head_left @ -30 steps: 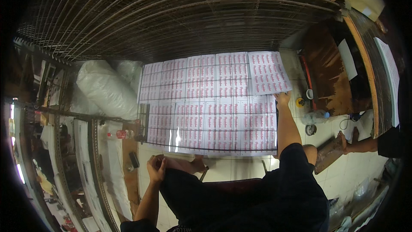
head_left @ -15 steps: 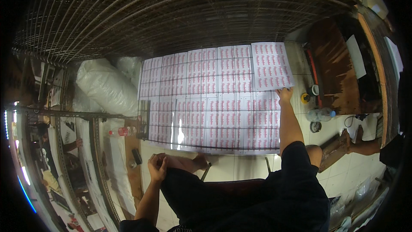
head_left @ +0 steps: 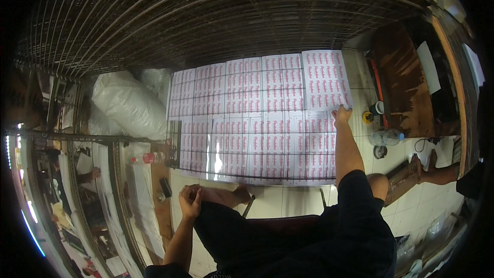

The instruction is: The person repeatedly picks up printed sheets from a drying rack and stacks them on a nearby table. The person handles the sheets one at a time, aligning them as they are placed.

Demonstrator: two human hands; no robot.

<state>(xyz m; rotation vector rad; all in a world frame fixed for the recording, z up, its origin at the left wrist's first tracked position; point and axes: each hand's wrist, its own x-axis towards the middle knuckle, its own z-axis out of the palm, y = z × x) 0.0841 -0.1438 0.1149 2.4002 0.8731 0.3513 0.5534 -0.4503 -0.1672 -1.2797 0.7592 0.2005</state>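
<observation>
Rows of white sheets printed with repeated red lettering cover a low flat rack, their edges meeting or overlapping. At the far right end lies a larger-looking printed sheet, on top of its neighbours. My right hand reaches out to that sheet's near edge, close to its right corner, and its fingers pinch the edge. My left hand rests by my left knee, fingers curled in, with nothing seen in them.
Wire racks hang over the far side. A stuffed plastic bag and a red-capped bottle are at left. On the right are a clear bottle, a dark cup, yellow tape, a wooden board and another person's leg.
The far-right sheet has shifted slightly and lies a little straighter along its neighbours. My right hand has barely moved with its edge; my left hand stays in place.
</observation>
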